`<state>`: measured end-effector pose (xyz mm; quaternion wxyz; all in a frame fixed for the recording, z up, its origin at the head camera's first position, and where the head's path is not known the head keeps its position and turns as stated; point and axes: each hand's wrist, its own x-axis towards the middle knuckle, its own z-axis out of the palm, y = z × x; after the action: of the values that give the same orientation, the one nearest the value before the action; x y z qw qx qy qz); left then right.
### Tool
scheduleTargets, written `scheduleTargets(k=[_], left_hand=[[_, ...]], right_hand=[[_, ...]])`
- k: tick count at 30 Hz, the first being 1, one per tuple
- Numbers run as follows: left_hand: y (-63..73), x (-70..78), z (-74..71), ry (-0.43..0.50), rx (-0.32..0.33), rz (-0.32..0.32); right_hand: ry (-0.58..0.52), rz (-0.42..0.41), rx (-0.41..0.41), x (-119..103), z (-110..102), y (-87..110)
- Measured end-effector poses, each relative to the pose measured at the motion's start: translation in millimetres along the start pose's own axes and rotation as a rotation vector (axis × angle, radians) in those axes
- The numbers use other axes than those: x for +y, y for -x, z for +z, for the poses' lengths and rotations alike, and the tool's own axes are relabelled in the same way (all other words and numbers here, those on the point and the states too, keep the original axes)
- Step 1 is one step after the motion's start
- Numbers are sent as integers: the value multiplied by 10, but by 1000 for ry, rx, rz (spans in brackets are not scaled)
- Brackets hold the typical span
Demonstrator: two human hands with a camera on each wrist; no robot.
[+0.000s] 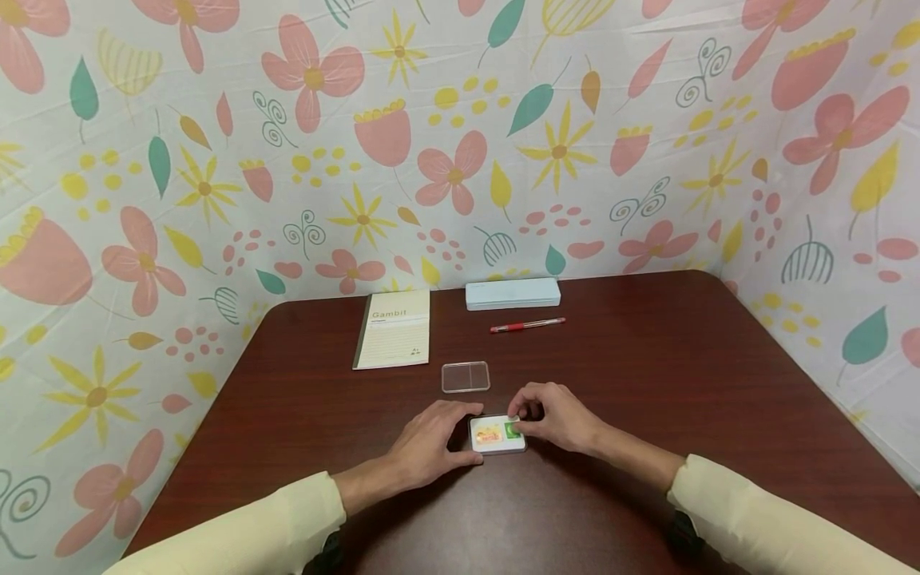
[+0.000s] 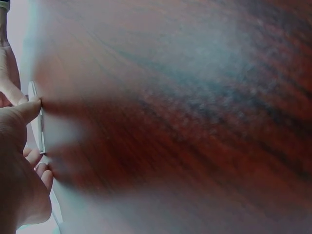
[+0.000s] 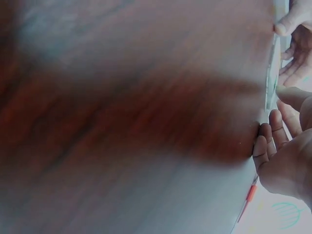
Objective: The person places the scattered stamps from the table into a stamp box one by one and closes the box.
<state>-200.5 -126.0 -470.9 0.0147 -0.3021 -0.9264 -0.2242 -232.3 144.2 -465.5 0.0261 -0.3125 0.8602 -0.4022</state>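
A small flat plastic case [image 1: 498, 449] with a white inside lies on the table. It bears an orange-and-yellow printed piece [image 1: 488, 434] on the left and a small green piece [image 1: 513, 430] on the right. My left hand [image 1: 434, 441] holds the case's left end, thumb at the near edge and fingers at the far edge. Thumb and fingertips of my right hand [image 1: 559, 418] pinch at the green piece and partly cover it. Just beyond the case lies a clear plastic lid [image 1: 465, 377]. Both wrist views show the case [image 2: 37, 119] only edge-on.
At the back of the dark wooden table [image 1: 302, 415] lie a cream notebook [image 1: 394, 329], a pale blue pencil case [image 1: 513, 294] and a red pen [image 1: 528, 325]. A flowered cloth [image 1: 460, 144] hangs behind the table and along its sides.
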Motion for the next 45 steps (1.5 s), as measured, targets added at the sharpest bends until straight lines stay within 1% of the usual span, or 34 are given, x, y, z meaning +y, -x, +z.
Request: scheduleTargets(k=[4, 6, 8, 13, 16, 20, 24, 28, 34, 39, 45], left_hand=[[2, -24, -29, -2, -10, -1], [-2, -31, -66, -3, -22, 1], [-12, -39, -123, 0, -47, 8], [-61, -74, -361, 18, -156, 27], [-119, -119, -529, 40, -199, 13], [-209, -199, -718, 63, -203, -31], [-291, -302, -811, 50, -192, -54], [-364, -404, -794, 27, -199, -83], [-444, -519, -648, 24, -224, -117], [-489, -566, -556, -14, -225, -118], [-532, -621, -481, -68, -183, -119]], right_hand=[[-41, 37, 6, -1, -47, -34], [-39, 63, 25, 0, -73, -46], [-32, 85, 43, -3, -102, -61], [-28, 107, 51, -25, -181, -136], [-14, 115, 43, -29, -226, -188], [30, 111, 32, -27, -268, -271], [70, 104, -1, -4, -279, -369], [94, 117, -61, 34, -254, -456], [133, 139, -135, 131, -157, -571], [150, 148, -154, 176, -71, -657], [180, 124, -142, 205, 16, -723]])
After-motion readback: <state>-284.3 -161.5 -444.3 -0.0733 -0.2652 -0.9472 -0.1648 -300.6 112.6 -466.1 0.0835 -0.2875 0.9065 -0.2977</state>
